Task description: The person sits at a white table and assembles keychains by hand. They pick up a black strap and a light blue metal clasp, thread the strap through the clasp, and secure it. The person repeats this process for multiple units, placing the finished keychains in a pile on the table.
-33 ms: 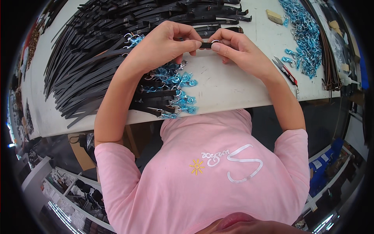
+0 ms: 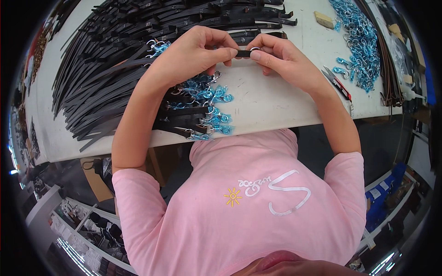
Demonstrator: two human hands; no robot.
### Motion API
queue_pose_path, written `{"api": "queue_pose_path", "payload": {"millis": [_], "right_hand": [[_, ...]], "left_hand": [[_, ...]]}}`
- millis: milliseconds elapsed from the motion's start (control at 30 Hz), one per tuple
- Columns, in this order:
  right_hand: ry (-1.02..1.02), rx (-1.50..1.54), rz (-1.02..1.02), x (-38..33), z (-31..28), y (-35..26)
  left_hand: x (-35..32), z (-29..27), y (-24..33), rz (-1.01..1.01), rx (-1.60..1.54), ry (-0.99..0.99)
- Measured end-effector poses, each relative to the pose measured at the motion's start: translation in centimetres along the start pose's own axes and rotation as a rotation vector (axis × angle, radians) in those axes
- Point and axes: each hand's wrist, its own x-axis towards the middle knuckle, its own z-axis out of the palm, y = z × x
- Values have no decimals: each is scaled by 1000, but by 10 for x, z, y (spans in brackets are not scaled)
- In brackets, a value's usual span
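Observation:
Thumb and fingers of my left hand (image 2: 195, 53) are closed on a narrow black strap (image 2: 243, 54). Just to the right, my right hand (image 2: 282, 57) pinches the strap's end, where a silver metal ring (image 2: 254, 48) shows above the thumb. Whatever hangs from the ring is hidden by the fingers. Below my left wrist lie straps whose ends carry snap hooks in blue plastic wrap (image 2: 216, 94). A large heap of loose black straps (image 2: 106, 83) spreads behind and left of my left arm.
At the far right of the white table (image 2: 271, 101) lies a pile of blue-wrapped snap hooks (image 2: 359, 46). Red-handled snips (image 2: 338, 85) rest beside my right forearm. A tan block (image 2: 324, 20) sits near the pile. Brown straps (image 2: 391, 94) hang over the right edge.

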Motion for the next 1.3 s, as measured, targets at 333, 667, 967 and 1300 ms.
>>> {"api": "queue_pose_path", "payload": {"millis": [333,667,967,1300], "right_hand": [[23,18,-8,0,-1,-1],[66,20,-38,1,5,-1],[47,199,-45,-2,-5,-8],[116,146,-92,-4,-8,-10]], "left_hand": [[-7,9,0,106,296,116],[-3,21,4,48,297,253],[-16,17,14,208,452,319],[-16,28,9,405,670,510]]}}
